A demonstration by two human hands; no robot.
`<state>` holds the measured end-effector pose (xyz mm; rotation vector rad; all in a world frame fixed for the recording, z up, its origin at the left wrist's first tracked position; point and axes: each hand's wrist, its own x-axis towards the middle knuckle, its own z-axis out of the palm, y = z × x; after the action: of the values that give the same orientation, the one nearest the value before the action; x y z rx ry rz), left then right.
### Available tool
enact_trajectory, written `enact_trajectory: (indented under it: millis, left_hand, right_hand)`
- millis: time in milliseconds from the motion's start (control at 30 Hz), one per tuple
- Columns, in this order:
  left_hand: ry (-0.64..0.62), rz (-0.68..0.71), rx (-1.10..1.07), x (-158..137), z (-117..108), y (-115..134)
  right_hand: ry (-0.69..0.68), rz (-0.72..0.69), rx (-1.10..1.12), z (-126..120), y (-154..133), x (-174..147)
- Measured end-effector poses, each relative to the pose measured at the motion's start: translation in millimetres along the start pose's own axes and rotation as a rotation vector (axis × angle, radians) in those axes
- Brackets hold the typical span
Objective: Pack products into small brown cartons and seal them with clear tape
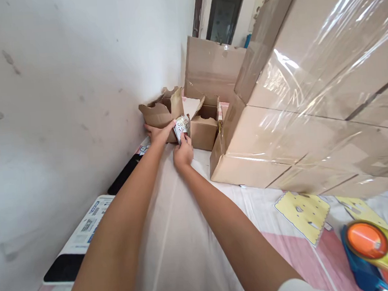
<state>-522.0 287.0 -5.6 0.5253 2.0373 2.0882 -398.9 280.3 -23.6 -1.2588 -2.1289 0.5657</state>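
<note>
My right hand point(183, 153) pinches the lower part of a white packet point(181, 126) printed "Super Meal". The packet is against the front of a small open cardboard box point(157, 114) with torn flaps, by the wall. My left hand point(158, 134) grips this box's near side, its fingers on the left and its thumb reaching the packet's edge. A second small open carton point(204, 133) stands just right of the packet. The contents of both boxes are mostly hidden.
A large cardboard stack point(313, 127) wrapped in clear film rises on the right. Yellow cloth-like pieces point(303, 213) and a tape dispenser with a yellow roll point(386, 247) are at front right. A white-and-black flat package point(86, 230) lies along the wall point(59, 106).
</note>
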Motion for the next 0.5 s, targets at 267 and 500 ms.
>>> enact_trajectory:
  millis: [267,500]
  left_hand:
    - [0.251,-0.077,0.067,-55.6,-32.7,45.0]
    - [0.215,0.067,0.050,-161.7,-92.1,86.3]
  right_hand:
    - [-0.002,-0.195,0.116,-16.5,0.2,-48.9]
    - [0.078,-0.398,0.171,-96.3,4.9,-137.2]
